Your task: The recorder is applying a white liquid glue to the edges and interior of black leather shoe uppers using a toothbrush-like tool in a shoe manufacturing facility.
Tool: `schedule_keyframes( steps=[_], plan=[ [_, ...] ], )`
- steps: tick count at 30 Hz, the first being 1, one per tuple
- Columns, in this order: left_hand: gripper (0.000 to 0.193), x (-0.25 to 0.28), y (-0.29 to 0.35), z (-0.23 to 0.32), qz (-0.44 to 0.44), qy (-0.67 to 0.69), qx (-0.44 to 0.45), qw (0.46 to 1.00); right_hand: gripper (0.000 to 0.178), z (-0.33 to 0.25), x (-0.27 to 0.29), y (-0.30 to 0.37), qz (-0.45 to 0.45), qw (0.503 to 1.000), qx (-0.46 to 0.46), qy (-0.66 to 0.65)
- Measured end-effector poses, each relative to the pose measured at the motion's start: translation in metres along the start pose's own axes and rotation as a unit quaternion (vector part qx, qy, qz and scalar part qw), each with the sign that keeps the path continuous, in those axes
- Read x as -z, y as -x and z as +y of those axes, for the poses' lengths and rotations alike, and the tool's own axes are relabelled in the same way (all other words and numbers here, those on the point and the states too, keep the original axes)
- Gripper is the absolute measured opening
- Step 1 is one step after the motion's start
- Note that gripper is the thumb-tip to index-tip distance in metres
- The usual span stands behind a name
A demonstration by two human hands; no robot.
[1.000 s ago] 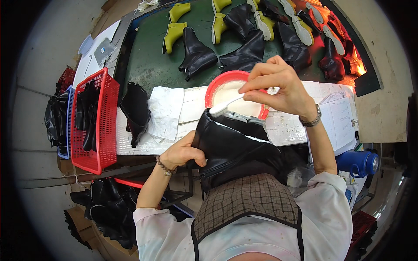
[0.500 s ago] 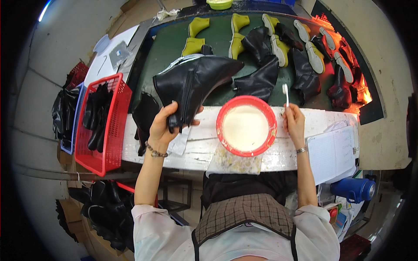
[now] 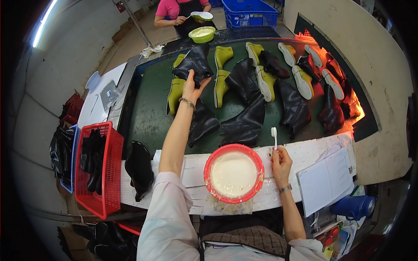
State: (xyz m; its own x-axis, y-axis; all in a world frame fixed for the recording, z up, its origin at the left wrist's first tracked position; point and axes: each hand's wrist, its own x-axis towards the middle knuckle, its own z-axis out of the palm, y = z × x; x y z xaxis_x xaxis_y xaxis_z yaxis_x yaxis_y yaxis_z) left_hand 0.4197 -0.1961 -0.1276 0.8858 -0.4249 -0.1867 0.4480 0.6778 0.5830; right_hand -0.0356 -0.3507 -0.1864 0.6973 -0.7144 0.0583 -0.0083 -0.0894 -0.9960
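Observation:
Stretched out over the green belt point(image 3: 146, 113), my left hand point(image 3: 195, 87) grips a black ankle boot point(image 3: 196, 63) by its shaft. The boot hangs over the yellow-green soles at the far left of the belt. My right hand point(image 3: 281, 165) is closed around the handle of a white toothbrush point(image 3: 274, 135), bristles up. Between my arms, a red basin point(image 3: 261, 174) of creamy white liquid point(image 3: 233, 173) stands on the white bench point(image 3: 191, 174). Another black boot point(image 3: 139, 167) lies on the bench, left of my left forearm.
Black boots point(image 3: 244, 119) and yellow-green soles point(image 3: 265, 82) lie in rows along the belt, with an orange glow point(image 3: 355, 111) at its right end. Across it, a person point(image 3: 187, 17) holds a sole over a green bowl point(image 3: 201, 38). A red crate point(image 3: 114, 174) holds boots; a notebook point(image 3: 324, 182) lies right.
My left hand has carried the boot away from the bench and out over the belt. My right hand still holds the toothbrush beside the basin. The view has tilted, showing the co-worker.

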Motion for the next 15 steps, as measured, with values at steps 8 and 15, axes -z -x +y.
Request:
schedule_keyframes(
  steps=[8,15],
  plan=[
    [0.075,-0.008,0.037,-0.029,0.006,-0.479,-0.17,0.861,0.017,0.008,0.009,-0.009,0.031,0.998,-0.046,-0.007],
    [0.049,0.064,0.297,0.094,0.149,-0.749,-0.461,0.451,0.019,0.002,0.0,-0.008,-0.024,0.997,-0.037,-0.059]
  ],
)
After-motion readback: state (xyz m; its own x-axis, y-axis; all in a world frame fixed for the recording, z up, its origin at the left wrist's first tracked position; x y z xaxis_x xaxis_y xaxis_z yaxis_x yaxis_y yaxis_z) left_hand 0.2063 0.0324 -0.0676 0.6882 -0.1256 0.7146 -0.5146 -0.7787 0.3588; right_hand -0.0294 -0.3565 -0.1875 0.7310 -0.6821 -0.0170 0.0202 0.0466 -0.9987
